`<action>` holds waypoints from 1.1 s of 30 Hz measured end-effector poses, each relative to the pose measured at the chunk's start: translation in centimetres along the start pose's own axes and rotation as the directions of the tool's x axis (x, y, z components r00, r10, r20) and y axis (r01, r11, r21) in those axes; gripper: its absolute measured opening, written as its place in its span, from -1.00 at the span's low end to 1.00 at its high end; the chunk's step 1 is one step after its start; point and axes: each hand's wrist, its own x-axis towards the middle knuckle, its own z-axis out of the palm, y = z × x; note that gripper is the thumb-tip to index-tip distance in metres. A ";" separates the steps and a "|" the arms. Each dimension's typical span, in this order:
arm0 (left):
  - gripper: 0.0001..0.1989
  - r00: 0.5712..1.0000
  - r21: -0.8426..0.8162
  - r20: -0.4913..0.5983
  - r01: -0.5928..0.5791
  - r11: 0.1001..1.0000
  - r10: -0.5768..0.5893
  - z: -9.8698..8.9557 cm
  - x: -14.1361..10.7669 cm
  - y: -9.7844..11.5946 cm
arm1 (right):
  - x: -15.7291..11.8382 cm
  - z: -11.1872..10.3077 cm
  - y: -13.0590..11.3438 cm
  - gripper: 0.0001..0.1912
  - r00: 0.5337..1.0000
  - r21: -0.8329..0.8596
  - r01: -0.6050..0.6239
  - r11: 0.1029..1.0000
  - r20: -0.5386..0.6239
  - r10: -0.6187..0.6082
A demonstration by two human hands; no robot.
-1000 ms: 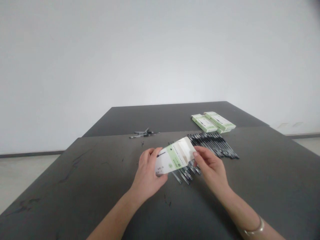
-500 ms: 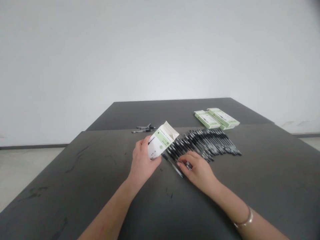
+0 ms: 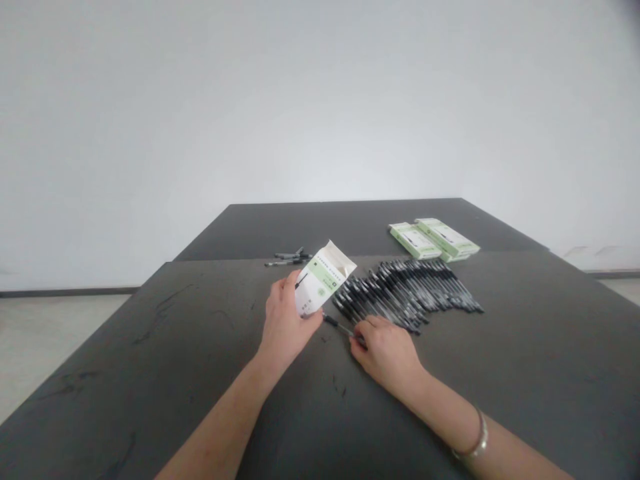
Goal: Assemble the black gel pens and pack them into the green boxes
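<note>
My left hand [image 3: 287, 323] is wrapped round a white and green carton [image 3: 323, 279], tilted with its open flap towards the upper right. My right hand [image 3: 387, 353] has its thumb and fingers closed on the near end of a single black-and-clear pen [image 3: 339, 325], which lies slanted on the dark table between the hands. Just beyond my right hand spreads a wide row of many similar pens [image 3: 405, 290], lying side by side. Whether the carton holds anything is hidden.
Several green and white cartons [image 3: 447, 238] lie at the back right, partly stacked. A few loose pens [image 3: 290, 259] rest behind my left hand. The dark table [image 3: 165, 373] has a seam running across it, and a pale wall stands behind.
My right hand has moved slightly left and nearer to me, from the edge of the pen row to the single pen, and closed on its end. My left hand and the carton have barely moved.
</note>
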 end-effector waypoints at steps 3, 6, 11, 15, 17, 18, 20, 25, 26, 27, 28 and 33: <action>-0.29 1.000 -0.001 -0.011 -0.005 1.000 0.005 0.1 -0.1 -0.1 | 0.0 -0.4 0.2 -0.84 0.996 0.103 -0.089 0.991 -0.021 0.092; -0.29 1.000 -0.004 -0.022 -0.014 1.000 0.013 0.1 -0.1 -0.2 | 0.2 -0.8 1.1 -0.85 0.974 0.347 -0.211 0.914 -0.007 0.227; -0.28 0.999 -0.012 0.011 -0.034 0.999 0.034 0.2 -0.2 -0.4 | 0.8 -1.2 2.9 -0.81 0.915 0.771 -0.292 0.567 0.053 0.399; -0.28 0.990 0.001 0.116 -0.086 0.996 0.086 0.4 -0.5 -0.6 | 0.9 -2.3 3.3 -0.86 0.883 0.911 -0.140 0.388 -0.062 0.465; -0.27 0.979 0.024 0.171 -0.114 0.993 0.108 0.4 -0.7 -0.7 | 0.7 -2.9 3.3 -0.87 0.862 0.938 -0.036 0.344 -0.145 0.485; -0.27 0.975 0.034 0.189 -0.123 0.992 0.115 0.4 -0.7 -0.7 | 0.6 -3.1 3.3 -0.86 0.852 0.945 0.016 0.327 -0.184 0.490; -0.26 0.969 0.048 0.211 -0.139 0.989 0.126 0.3 -0.8 -0.8 | 0.4 -3.1 3.3 -0.87 0.841 0.951 0.111 0.289 -0.245 0.483; -0.26 0.962 0.074 0.209 -0.193 0.978 0.175 0.0 -1.0 -0.7 | -0.2 -2.6 3.3 -0.90 0.854 0.950 0.252 0.186 -0.308 0.418; -0.26 0.961 0.080 0.204 -0.207 0.975 0.187 0.0 -1.0 -0.7 | -0.3 -2.7 3.2 -0.89 0.855 0.944 0.272 0.185 -0.325 0.405; -0.26 0.959 0.083 0.200 -0.220 0.972 0.200 0.0 -1.1 -0.6 | -0.3 -2.7 3.1 -0.88 0.856 0.938 0.286 0.196 -0.342 0.388; -0.25 0.958 0.086 0.196 -0.231 0.969 0.211 0.0 -1.1 -0.6 | -0.4 -2.8 2.9 -0.87 0.860 0.930 0.294 0.219 -0.358 0.365; -0.23 0.951 0.113 0.175 -0.275 0.955 0.254 0.0 -1.1 -0.7 | -0.6 -2.7 2.5 -0.79 0.905 0.875 0.232 0.424 -0.354 0.237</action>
